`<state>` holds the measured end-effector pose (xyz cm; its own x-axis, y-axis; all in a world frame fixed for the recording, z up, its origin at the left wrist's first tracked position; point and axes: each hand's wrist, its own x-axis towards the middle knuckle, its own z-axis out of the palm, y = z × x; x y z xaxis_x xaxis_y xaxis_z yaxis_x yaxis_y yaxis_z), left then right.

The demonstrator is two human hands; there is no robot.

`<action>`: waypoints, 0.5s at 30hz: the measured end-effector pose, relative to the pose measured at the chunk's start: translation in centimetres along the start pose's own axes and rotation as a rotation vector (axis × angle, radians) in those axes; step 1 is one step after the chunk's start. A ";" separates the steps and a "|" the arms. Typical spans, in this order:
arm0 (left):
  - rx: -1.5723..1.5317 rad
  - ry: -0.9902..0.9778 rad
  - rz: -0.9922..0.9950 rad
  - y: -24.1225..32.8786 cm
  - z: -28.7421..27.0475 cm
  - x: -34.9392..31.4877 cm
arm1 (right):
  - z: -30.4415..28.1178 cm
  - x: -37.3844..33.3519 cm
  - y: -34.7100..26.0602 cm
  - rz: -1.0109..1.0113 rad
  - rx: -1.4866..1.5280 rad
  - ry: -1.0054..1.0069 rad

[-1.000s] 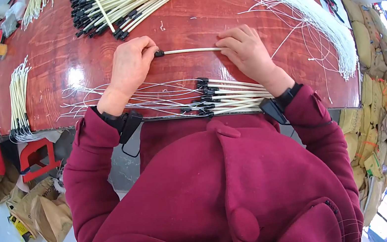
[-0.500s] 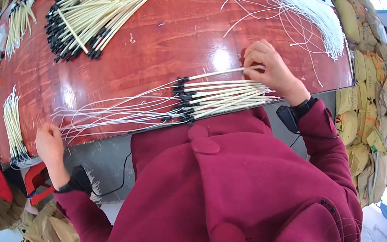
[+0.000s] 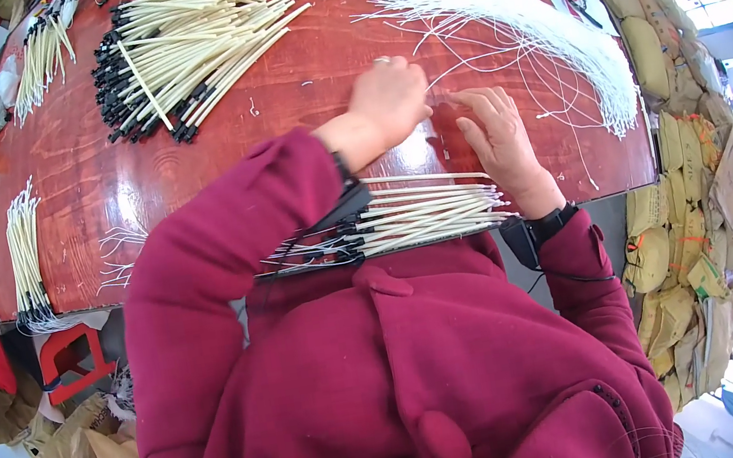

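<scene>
My left hand (image 3: pixel 389 102) reaches across to the upper right above the table. Its fingers are curled closed, and what is in them, if anything, is hidden. A loose white wire (image 3: pixel 466 71) ends right beside its knuckles. My right hand (image 3: pixel 502 140) is just to the right, fingers stretched toward the left hand and thumb apart. Below both hands, along the near table edge, lies a row of cream tubes (image 3: pixel 430 212) with black ends (image 3: pixel 351 239) at the left. Thin white wires (image 3: pixel 119 256) run left from these, partly hidden under my left sleeve.
A heap of black-ended cream tubes (image 3: pixel 198 55) lies at the far left of the red table (image 3: pixel 274 115). A thick bundle of white wires (image 3: pixel 525 20) curves down the right side. A small tube bundle (image 3: pixel 24 247) lies at the left edge. Stacked sacks (image 3: pixel 676 173) stand at right.
My left hand has moved from the wire ends at the left across to the upper right. My right hand has let go of a tube and spread its fingers. The view has shifted slightly.
</scene>
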<state>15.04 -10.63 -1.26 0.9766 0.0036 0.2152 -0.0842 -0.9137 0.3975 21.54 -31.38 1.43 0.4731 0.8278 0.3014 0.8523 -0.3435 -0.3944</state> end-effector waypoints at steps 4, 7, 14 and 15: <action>0.078 -0.124 0.034 0.7 1.3 1.3 | 0.3 -1.3 1.1 -0.013 -0.036 0.020; 0.070 -0.098 0.177 -2.0 0.3 -1.2 | 0.1 -1.6 1.5 0.002 -0.039 -0.006; 0.151 -0.121 0.129 -6.6 -6.1 -10.1 | 1.4 0.2 0.9 -0.006 -0.043 0.008; 0.174 -0.140 0.122 -6.7 -6.4 -10.7 | 1.7 0.3 0.9 -0.016 -0.071 0.019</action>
<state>3.93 -1.99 -0.53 0.9802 -0.1560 0.1220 -0.1795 -0.9602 0.2139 22.07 -30.66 -0.25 0.4630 0.8251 0.3238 0.8730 -0.3615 -0.3274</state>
